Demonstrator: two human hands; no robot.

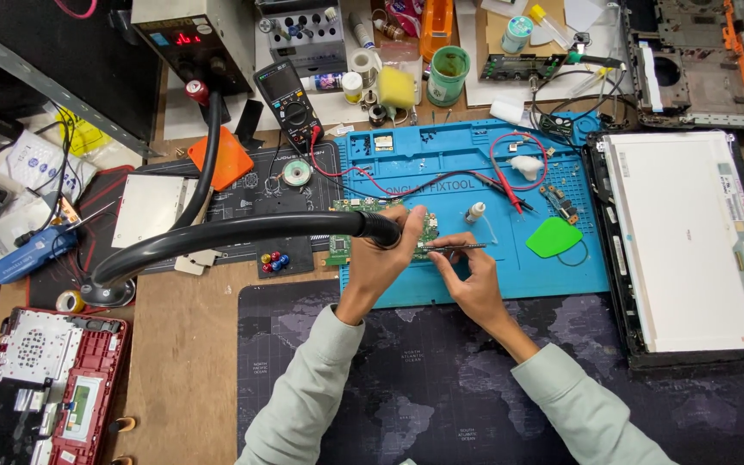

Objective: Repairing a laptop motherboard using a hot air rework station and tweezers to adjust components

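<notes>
Gripping the nozzle end of a black hot-air hose (243, 231), the left hand (387, 256) is curled tight round it w/ the tip pointed down at a small green circuit board (348, 226). Wrist is bent inward, forearm in a pale grey-green sleeve coming up from the bottom edge. Right hand (468, 284) sits just beside it, fingers pinched shut on thin metal tweezers (451, 248), tips lying over the board's right edge. The board is on the left part of a blue silicone work mat (467, 172), mostly hidden behind the left hand and nozzle.

Around that: a small white dropper bottle (475, 212) and a green pick (554, 238) on the mat to the right, red and black probe leads (510, 176) looping across it, a multimeter (288, 96) above-left. The hose arcs off left across an orange pad (220, 158). Far right there's a laptop screen panel (691, 241) lying flat; bottom-left a red laptop base (62, 387) opened up.
</notes>
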